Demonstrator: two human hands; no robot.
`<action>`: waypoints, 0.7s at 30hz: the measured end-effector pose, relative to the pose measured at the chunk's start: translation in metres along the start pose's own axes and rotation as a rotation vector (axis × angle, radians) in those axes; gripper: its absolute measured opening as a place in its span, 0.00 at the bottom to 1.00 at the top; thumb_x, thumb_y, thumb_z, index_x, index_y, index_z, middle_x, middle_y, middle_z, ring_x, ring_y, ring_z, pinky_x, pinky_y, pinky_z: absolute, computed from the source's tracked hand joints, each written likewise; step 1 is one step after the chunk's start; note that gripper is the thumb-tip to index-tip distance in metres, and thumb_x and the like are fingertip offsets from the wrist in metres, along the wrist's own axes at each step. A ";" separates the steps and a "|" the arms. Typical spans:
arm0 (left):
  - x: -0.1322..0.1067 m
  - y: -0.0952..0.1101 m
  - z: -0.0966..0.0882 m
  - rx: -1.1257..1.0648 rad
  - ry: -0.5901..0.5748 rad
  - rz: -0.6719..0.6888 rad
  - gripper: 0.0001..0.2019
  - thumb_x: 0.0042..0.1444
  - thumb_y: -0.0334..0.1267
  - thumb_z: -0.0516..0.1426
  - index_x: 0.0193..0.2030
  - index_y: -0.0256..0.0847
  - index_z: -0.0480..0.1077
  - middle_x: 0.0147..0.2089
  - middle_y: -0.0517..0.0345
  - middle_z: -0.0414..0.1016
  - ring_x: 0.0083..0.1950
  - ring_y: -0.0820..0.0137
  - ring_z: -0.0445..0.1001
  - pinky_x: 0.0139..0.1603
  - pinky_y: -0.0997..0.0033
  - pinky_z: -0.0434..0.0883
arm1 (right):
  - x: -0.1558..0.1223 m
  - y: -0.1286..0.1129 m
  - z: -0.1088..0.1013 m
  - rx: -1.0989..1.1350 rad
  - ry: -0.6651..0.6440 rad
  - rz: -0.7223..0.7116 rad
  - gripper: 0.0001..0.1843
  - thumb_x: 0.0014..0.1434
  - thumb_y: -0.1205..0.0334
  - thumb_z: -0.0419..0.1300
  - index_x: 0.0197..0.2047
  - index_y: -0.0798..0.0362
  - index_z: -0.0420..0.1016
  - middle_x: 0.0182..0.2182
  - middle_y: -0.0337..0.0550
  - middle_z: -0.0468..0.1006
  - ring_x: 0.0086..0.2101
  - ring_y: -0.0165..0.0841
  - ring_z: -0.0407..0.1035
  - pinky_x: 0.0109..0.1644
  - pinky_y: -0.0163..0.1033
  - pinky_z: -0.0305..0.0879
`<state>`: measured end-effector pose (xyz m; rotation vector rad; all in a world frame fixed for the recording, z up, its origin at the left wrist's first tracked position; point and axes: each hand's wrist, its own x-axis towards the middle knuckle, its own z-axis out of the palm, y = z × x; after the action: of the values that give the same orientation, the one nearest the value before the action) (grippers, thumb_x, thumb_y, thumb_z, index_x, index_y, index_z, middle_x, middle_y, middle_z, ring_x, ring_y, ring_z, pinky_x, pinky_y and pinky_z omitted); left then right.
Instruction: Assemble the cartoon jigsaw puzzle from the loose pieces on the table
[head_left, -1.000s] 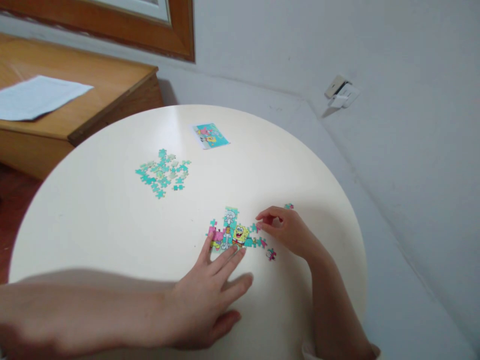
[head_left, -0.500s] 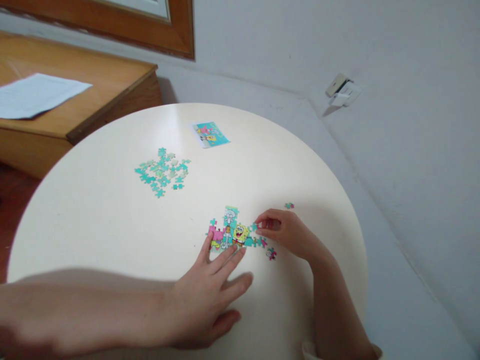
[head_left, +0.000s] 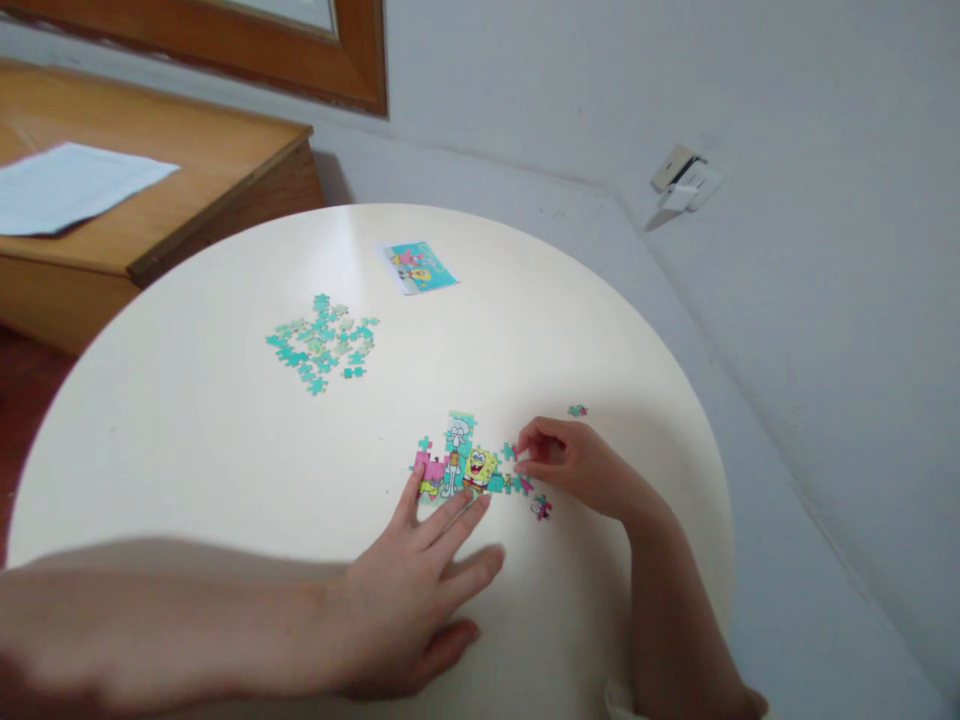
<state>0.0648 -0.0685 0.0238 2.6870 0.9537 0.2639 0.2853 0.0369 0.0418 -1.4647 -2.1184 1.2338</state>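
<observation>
A partly joined cartoon jigsaw puzzle (head_left: 456, 440) lies on the round white table (head_left: 187, 470), showing a yellow square figure, a tall pale one and a pink one. My left hand (head_left: 427, 580) is spread open, its fingertips resting on the puzzle's lower and left edges. My right hand (head_left: 574, 462) is pinched at the puzzle's right side. Its thumb and index finger are at a small teal and pink puzzle piece (head_left: 509, 452), partly covered by the fingertips. Loose pink pieces (head_left: 541, 508) lie below that hand, and another small piece (head_left: 577, 410) lies above it.
A scattered group of teal and pale puzzle pieces (head_left: 319, 345) lies on the left of the table. Farther back is a small reference picture (head_left: 420, 268). A wooden cabinet (head_left: 225, 150) with a paper sheet (head_left: 75, 185) stands at left. The wall has a socket (head_left: 686, 180).
My right hand has shifted slightly to the right, and its fingertips uncover more of the teal and pink piece. My left hand stays on the puzzle.
</observation>
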 end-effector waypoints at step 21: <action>0.000 0.000 0.000 0.008 0.004 0.005 0.23 0.62 0.51 0.47 0.61 0.44 0.59 0.65 0.38 0.56 0.65 0.49 0.55 0.61 0.29 0.35 | -0.004 0.005 -0.004 -0.026 -0.138 0.002 0.06 0.45 0.64 0.63 0.30 0.54 0.74 0.21 0.33 0.66 0.24 0.27 0.60 0.28 0.33 0.57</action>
<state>0.0647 -0.0686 0.0233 2.6975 0.9518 0.2673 0.2930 0.0363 0.0415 -1.4304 -2.2290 1.3496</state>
